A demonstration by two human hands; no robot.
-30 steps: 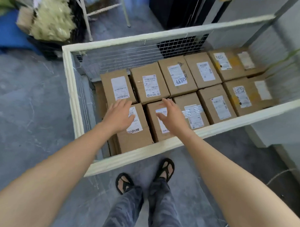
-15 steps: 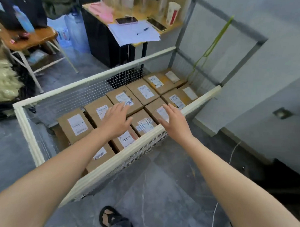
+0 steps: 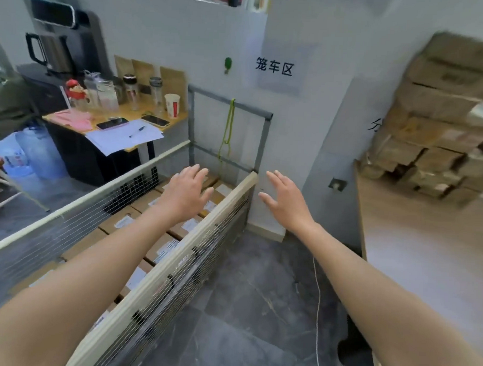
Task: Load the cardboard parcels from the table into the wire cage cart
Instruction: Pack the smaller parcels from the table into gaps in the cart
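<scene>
The wire cage cart (image 3: 205, 236), with a cream wooden rim and mesh walls, runs from lower left to the middle. Several labelled cardboard parcels (image 3: 118, 222) lie in it, packed side by side. A blurred stack of brown cardboard parcels (image 3: 439, 129) stands on the wooden table (image 3: 413, 243) at the right. My left hand (image 3: 185, 191) hovers over the cart's far end with fingers spread, holding nothing. To the right of the cart's rim, my right hand (image 3: 283, 200) is raised with straight fingers, also holding nothing, well short of the stack.
A desk (image 3: 154, 125) behind the cart carries papers, phones, jars and a paper cup. Water jugs (image 3: 30, 153) stand at the left. A grey metal frame (image 3: 261, 139) with a green cord rises at the cart's far end. Grey tiled floor (image 3: 244, 306) lies between cart and table.
The view has swung up and to the right, from the cart's inside toward the table. Both hands have lifted off the packed parcels and moved right; the right hand is now outside the cart.
</scene>
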